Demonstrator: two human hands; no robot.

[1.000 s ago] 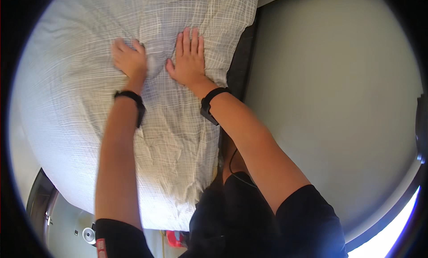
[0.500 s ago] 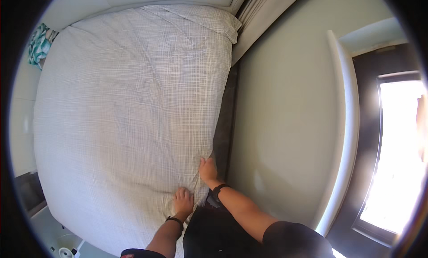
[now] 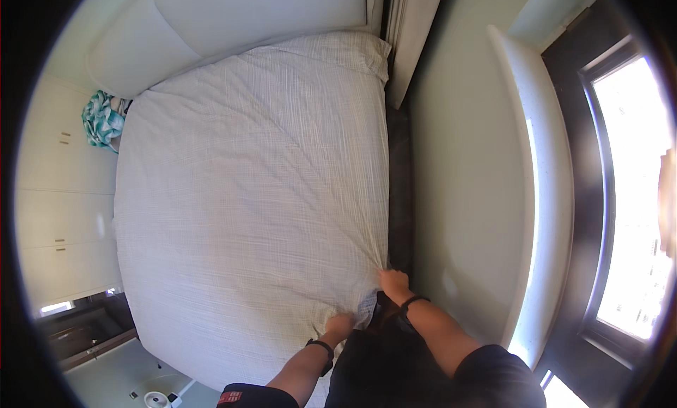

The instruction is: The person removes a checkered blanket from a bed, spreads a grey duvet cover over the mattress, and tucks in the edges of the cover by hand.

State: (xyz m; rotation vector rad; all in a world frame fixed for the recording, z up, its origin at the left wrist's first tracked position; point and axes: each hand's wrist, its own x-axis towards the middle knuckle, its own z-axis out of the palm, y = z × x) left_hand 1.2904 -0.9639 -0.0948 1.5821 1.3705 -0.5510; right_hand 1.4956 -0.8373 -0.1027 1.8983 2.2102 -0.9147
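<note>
A pale grey bed sheet (image 3: 240, 189) with a fine crosshatched weave covers the wide bed. My right hand (image 3: 396, 286) is closed on its right edge, close to the near corner. From that grip, long creases fan diagonally up across the cloth. Lower and to the left, my left hand (image 3: 340, 327) is curled into the same sheet near the corner, its fingertips mostly hidden. The fabric bunches around it. Dark wristbands circle both wrists.
A padded headboard (image 3: 261, 16) stands at the far end. A wall (image 3: 458, 196) and a dark-framed glass door (image 3: 592, 196) lie to the right. At left are white cabinets (image 3: 67, 217), a teal and white cloth (image 3: 104, 119) and a round white device (image 3: 156, 399).
My right hand pulls the sheet edge outward, and sharper creases run from it. The left hand, flatter before, has curled into the cloth. The view has shifted, showing more headboard and cabinets.
</note>
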